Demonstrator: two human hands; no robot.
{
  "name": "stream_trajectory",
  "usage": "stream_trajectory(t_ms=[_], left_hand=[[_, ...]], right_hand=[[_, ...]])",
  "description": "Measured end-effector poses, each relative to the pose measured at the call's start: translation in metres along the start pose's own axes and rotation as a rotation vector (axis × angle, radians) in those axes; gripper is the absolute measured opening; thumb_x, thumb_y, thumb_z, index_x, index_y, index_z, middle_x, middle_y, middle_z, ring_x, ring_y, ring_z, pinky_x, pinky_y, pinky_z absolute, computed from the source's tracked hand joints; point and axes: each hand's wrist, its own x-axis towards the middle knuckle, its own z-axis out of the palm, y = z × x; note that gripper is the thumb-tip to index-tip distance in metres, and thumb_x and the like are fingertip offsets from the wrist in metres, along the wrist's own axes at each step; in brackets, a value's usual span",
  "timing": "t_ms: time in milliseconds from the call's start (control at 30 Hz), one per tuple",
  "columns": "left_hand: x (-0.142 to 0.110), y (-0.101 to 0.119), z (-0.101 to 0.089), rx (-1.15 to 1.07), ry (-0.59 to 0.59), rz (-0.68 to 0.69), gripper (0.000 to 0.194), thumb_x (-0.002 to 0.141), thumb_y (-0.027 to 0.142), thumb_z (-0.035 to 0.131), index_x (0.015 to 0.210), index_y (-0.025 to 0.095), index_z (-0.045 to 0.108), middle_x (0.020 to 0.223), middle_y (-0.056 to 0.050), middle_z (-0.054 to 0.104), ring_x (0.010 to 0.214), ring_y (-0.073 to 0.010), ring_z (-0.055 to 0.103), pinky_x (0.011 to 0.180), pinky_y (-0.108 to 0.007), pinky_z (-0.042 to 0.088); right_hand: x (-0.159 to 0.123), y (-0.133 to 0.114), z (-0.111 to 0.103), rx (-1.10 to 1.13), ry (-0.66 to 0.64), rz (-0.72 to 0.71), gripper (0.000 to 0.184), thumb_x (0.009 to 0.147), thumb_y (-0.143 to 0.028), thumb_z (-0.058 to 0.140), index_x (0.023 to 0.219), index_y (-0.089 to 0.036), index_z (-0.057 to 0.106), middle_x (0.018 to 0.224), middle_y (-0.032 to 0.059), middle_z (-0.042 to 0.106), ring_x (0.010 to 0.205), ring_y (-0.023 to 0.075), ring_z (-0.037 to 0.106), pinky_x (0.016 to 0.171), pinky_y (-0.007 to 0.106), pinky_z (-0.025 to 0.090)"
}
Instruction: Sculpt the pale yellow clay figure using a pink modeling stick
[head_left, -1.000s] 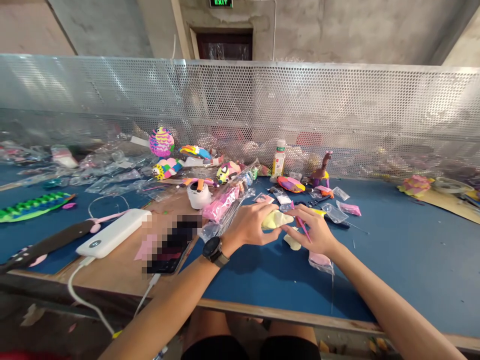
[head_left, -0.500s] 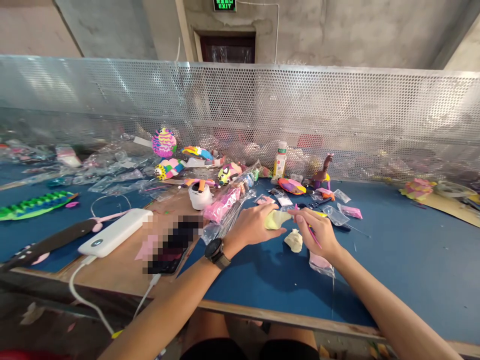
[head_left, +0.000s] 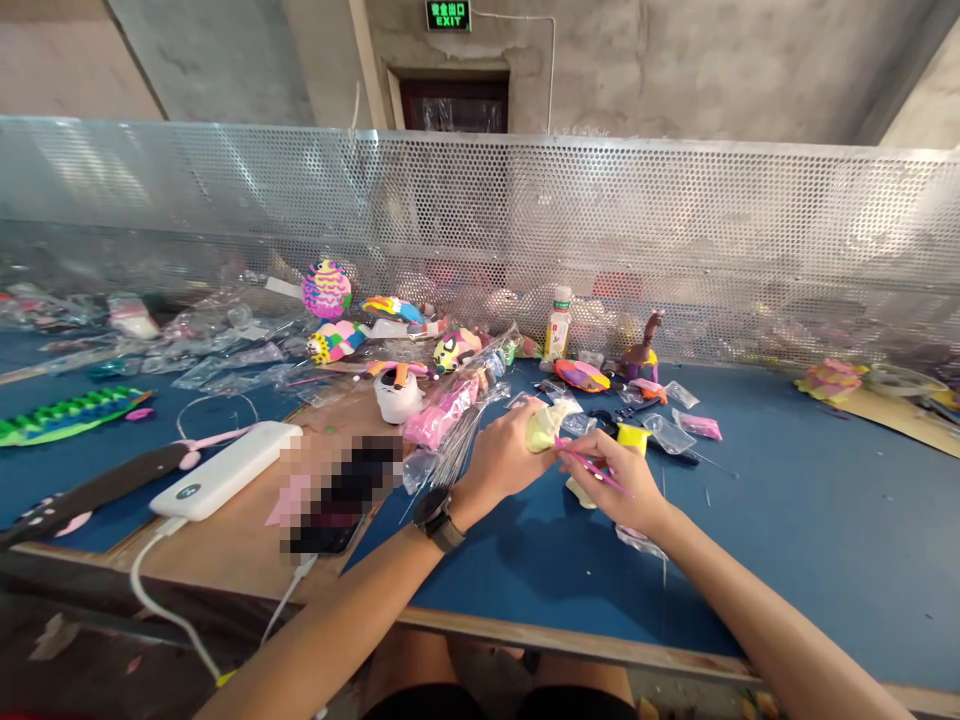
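My left hand (head_left: 504, 457), with a black watch on its wrist, is closed round a pale yellow lump of clay (head_left: 545, 426) held a little above the blue table (head_left: 787, 520). My right hand (head_left: 616, 477) pinches a thin pink modelling tool (head_left: 592, 467), whose tip touches the lump. Another pale clay piece (head_left: 577, 491) lies on the table under my right hand. A bright yellow clay block (head_left: 634, 437) sits just behind my right hand.
Coloured clay figures (head_left: 327, 288) and clear bags (head_left: 225, 340) crowd the back left. A small bottle (head_left: 557, 323) stands by the perforated metal screen (head_left: 675, 240). A white power bank (head_left: 225, 470) with its cable and a phone lie on a brown board (head_left: 225, 540).
My left hand has lifted and turned the yellow lump upward. My right hand has swung the pink tool from steep to nearly level, with its tip now on the lump.
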Motion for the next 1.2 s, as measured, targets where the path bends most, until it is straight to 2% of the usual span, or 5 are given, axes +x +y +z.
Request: stream_trajectory(t_ms=[200,400,633,900,1200], left_hand=[[-0.0021,0.0003,0.0056,0.036,-0.008,-0.016,0.045,0.090,0.054,0.076,0.124,0.027,0.064,0.109,-0.007,0.080,0.095,-0.0300,0.079,0.070,-0.034,0.059],[-0.0035,0.0008,0.0073,0.000,0.006,0.003,0.060,0.090,0.060,0.075,0.138,0.027,0.060,0.112,-0.008,0.081,0.105,-0.0314,0.079,0.076,-0.035,0.061],[-0.0034,0.0029,0.0065,-0.009,0.008,-0.002,0.057,0.089,0.058,0.076,0.136,0.030,0.062,0.109,-0.006,0.082,0.101,-0.0317,0.080,0.071,-0.034,0.061],[-0.0030,0.0043,0.0062,-0.025,-0.031,-0.048,0.056,0.088,0.057,0.075,0.133,0.027,0.063,0.117,-0.008,0.081,0.108,-0.0327,0.079,0.079,-0.038,0.063],[-0.0020,0.0025,0.0077,-0.127,-0.062,-0.093,0.059,0.085,0.052,0.079,0.136,0.027,0.065,0.117,-0.009,0.082,0.109,-0.0339,0.079,0.082,-0.038,0.062]], right_hand=[[0.0043,-0.0021,-0.0034,-0.139,0.115,-0.091,0.011,0.105,-0.032,0.064,0.101,-0.024,0.071,0.088,0.0053,0.081,0.075,0.0201,0.078,0.068,0.031,0.064],[0.0081,-0.0026,-0.0040,-0.126,0.079,-0.196,0.009,0.105,-0.026,0.061,0.103,-0.025,0.070,0.099,0.0079,0.080,0.088,0.0224,0.078,0.075,0.036,0.065],[0.0079,-0.0021,-0.0031,-0.142,0.090,-0.183,0.008,0.105,-0.023,0.061,0.103,-0.025,0.069,0.096,0.0072,0.079,0.086,0.0218,0.076,0.072,0.034,0.064],[0.0061,0.0020,-0.0034,-0.137,0.057,-0.160,0.009,0.103,-0.023,0.061,0.102,-0.025,0.070,0.098,0.0078,0.078,0.082,0.0206,0.075,0.060,0.029,0.061],[0.0067,0.0020,-0.0059,-0.120,0.017,-0.209,0.011,0.102,-0.019,0.060,0.105,-0.024,0.069,0.099,0.0086,0.077,0.084,0.0196,0.075,0.063,0.028,0.062]])
